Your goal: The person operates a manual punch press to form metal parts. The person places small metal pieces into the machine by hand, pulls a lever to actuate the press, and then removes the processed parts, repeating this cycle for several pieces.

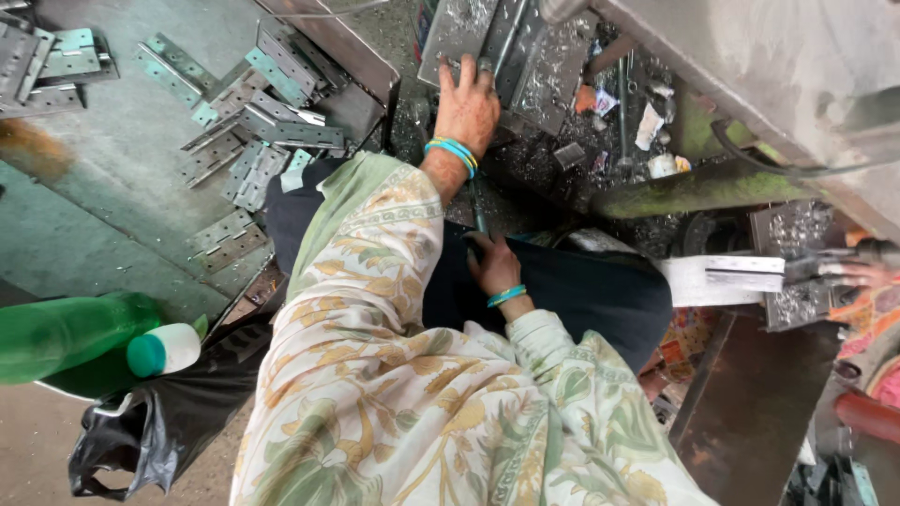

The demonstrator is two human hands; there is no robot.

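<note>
My left hand [466, 101] reaches forward and rests with spread fingers on a grey metal hinge plate [459, 33] that lies on the machine bed amid metal shavings. Teal bangles [453, 153] circle that wrist. My right hand [494, 267] sits close to my lap on dark cloth, its fingers closed around a thin dark rod [478, 217] that points up towards the machine. It also wears a teal bangle. Patterned cream and green sleeves cover both arms.
Several grey and teal hinges [253, 112] lie scattered on a green surface [112, 178] at the left. A green bottle [75, 337] and a black bag [141, 440] sit at the lower left. Another person's hand [862, 274] holds metal pieces at the right edge. A large grey machine [769, 66] fills the upper right.
</note>
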